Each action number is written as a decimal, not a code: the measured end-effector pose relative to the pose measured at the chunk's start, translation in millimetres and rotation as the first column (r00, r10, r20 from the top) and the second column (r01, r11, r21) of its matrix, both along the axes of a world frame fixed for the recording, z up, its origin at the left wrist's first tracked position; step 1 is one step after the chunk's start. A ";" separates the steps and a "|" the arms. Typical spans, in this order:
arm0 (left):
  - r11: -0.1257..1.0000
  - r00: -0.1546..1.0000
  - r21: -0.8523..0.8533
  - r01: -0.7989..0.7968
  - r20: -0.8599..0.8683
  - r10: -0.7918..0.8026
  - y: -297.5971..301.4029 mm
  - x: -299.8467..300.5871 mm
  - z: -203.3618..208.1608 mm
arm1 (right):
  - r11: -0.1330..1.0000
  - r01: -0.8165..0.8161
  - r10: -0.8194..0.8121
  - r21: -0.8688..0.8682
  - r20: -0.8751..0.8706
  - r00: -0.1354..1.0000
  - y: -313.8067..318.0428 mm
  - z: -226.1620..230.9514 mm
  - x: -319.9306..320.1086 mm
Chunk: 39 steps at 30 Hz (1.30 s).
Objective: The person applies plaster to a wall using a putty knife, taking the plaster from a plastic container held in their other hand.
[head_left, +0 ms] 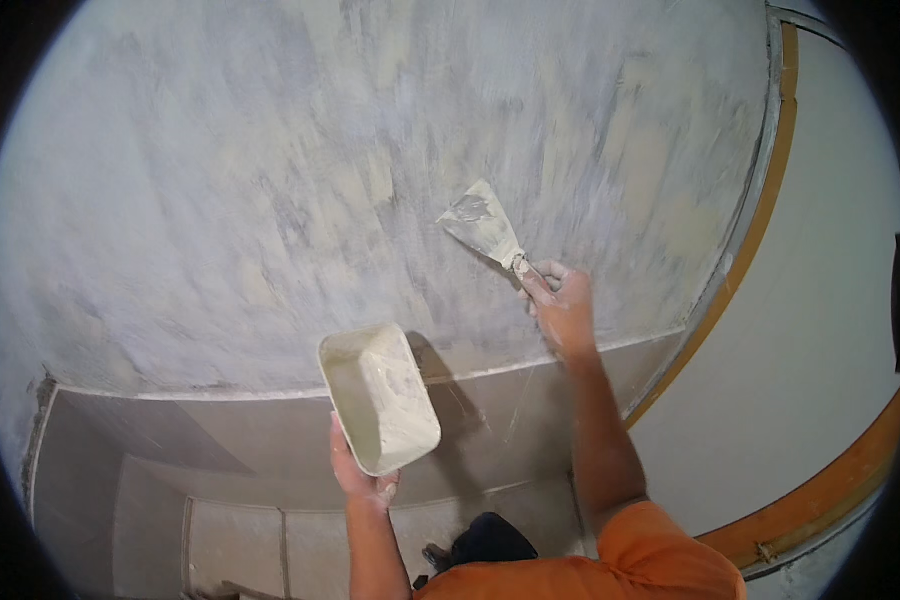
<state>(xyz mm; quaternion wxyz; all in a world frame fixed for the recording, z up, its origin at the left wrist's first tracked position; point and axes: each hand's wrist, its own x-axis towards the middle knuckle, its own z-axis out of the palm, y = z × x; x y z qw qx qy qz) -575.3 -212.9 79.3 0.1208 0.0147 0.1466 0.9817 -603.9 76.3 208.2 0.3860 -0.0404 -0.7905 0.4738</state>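
Observation:
My right hand (pixel 562 302) is closed round the handle of a putty knife (pixel 490 228), whose broad blade is smeared with pale filler and points up and left. The blade is at the wall (pixel 300 200); whether it touches cannot be told. Below and to the left, my left hand (pixel 358 468) grips a cream rectangular tub (pixel 348 400) from underneath and the side. Wet pale filler coats the inside of the tub. The fingers behind the tub are partly hidden. Streaky grey and cream patches cover the wall.
A grey tiled band (pixel 270 435) runs along the lower wall, with a pale ledge line above it. On the right stands a white door panel (pixel 800 260) with an orange-brown wooden frame (pixel 760 235). Floor tiles (pixel 235 545) and a dark shoe (pixel 435 557) show below.

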 end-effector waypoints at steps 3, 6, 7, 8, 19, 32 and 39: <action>1.000 1.000 0.004 -0.012 0.012 0.012 7.4 -2.7 -24.1 | 0.983 0.101 -0.069 -0.153 0.200 0.977 23.3 -65.9 -7.6; 0.998 0.997 -0.059 0.019 -0.077 -0.023 -1.4 -4.4 -34.7 | 0.986 0.099 -0.058 -0.130 0.288 0.956 50.1 -138.8 8.0; 1.000 0.999 -0.021 -0.006 -0.053 0.005 1.1 -4.6 -30.3 | 0.995 0.100 -0.094 -0.014 0.241 0.966 55.9 -154.4 18.5; 0.999 0.999 0.008 -0.034 -0.030 0.035 2.6 -4.3 -25.4 | 0.995 0.095 -0.087 -0.022 0.244 0.966 55.2 -163.0 28.0; 1.000 0.993 -0.008 0.017 -0.117 -0.018 -6.2 -8.0 -26.9 | 0.975 -0.176 0.171 -0.135 -0.053 0.984 -43.2 28.8 29.5; 0.999 0.997 0.005 -0.050 -0.054 0.050 -5.8 -5.8 -35.9 | 0.937 0.174 -0.144 -0.304 0.120 0.982 10.2 -177.4 21.0; 0.999 0.997 -0.025 -0.038 -0.061 0.037 -5.1 -9.1 -35.3 | 0.990 -0.067 0.046 -0.121 -0.168 0.985 -40.8 -38.3 -0.5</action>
